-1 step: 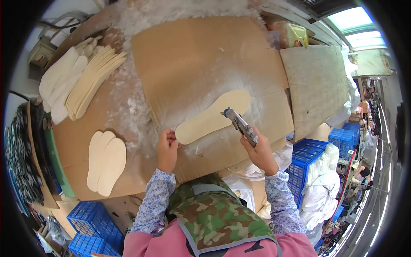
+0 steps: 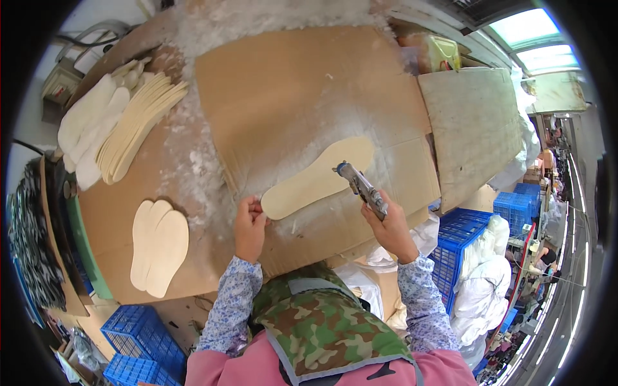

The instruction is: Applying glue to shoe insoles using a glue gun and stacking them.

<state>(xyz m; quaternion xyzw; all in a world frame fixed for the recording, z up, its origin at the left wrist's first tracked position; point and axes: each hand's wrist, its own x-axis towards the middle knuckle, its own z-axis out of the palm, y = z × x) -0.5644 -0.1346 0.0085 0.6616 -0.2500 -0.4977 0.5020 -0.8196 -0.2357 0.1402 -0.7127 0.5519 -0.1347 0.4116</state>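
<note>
A cream insole (image 2: 309,182) lies slantwise on a cardboard sheet (image 2: 283,83). At its narrow near-left end, my left hand (image 2: 251,226) pinches the edge between thumb and fingers. My right hand (image 2: 393,230) is wrapped round a metal spray gun (image 2: 364,186), whose nozzle points over the insole's wider half. On the left of the table a small fan of cream insoles (image 2: 159,248) lies overlapped. Farther back, a larger fanned stack of insoles (image 2: 137,128) rests beside white fluffy pieces (image 2: 93,128).
White fibre fluff (image 2: 199,161) covers parts of the table. A stiff worn board (image 2: 473,122) lies at the right. Blue crates (image 2: 460,238) with white bags (image 2: 483,283) stand right of me, and another blue crate (image 2: 141,334) sits below the table's left edge.
</note>
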